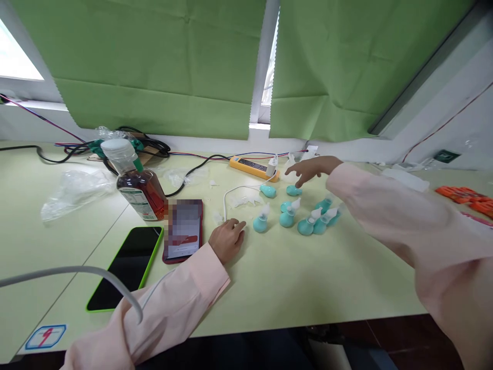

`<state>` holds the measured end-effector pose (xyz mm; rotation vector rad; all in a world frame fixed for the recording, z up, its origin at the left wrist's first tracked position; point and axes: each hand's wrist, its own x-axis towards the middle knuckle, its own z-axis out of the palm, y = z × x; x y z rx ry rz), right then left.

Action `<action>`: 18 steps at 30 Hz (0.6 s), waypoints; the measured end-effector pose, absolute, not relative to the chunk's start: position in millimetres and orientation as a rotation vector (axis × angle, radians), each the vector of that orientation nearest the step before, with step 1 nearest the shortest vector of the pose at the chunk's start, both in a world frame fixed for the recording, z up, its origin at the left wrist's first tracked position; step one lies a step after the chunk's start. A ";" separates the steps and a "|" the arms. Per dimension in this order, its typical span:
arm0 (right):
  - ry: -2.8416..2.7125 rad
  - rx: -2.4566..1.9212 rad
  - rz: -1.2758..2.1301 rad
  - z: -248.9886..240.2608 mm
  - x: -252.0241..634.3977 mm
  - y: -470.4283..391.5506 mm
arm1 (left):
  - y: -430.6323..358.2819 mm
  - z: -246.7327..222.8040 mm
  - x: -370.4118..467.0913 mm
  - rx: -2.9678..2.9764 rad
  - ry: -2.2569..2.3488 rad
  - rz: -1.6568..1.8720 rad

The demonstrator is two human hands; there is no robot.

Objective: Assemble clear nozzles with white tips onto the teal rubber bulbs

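Observation:
My right hand reaches over the back of the group with its fingers apart. One fingertip is at or just above a teal bulb lying on its side; I cannot tell if they touch. Another loose teal bulb lies to the left of it. In front stand several teal squeeze bulbs with clear nozzles, among them one single bulb and a cluster to the right. My left hand rests on the table, fingers loosely bent and holding nothing visible, near a white cable.
A yellow power strip with a white plug lies at the back. On the left are a bottle of dark red liquid, a red-cased phone, a green-edged phone and plastic wrap. Orange pieces lie far right.

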<state>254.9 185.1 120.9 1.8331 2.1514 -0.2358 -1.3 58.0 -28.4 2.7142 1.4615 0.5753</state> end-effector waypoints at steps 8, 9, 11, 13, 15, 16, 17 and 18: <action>2.341 1.800 -0.352 65.9 259.2 195.4 | 50.7 -17.8 0.2 2.773 1.657 0.580; 2.393 1.795 -0.337 62.5 259.4 194.3 | 50.2 -18.5 1.9 2.775 1.634 0.570; 2.463 1.790 -0.314 57.6 258.6 192.6 | 50.9 -21.4 5.6 2.792 1.567 0.545; 2.501 1.783 -0.295 54.7 256.3 191.2 | 53.9 -25.5 9.0 2.824 1.505 0.526; 2.518 1.772 -0.275 53.9 253.1 190.4 | 57.8 -29.3 11.3 2.859 1.454 0.515; 2.518 1.764 -0.264 54.9 251.4 190.3 | 59.8 -30.9 12.0 2.873 1.436 0.511; 2.515 1.752 -0.252 57.2 249.7 190.7 | 61.5 -32.1 12.5 2.883 1.424 0.507; 2.513 1.738 -0.237 61.2 247.8 191.3 | 62.9 -33.0 12.7 2.890 1.417 0.501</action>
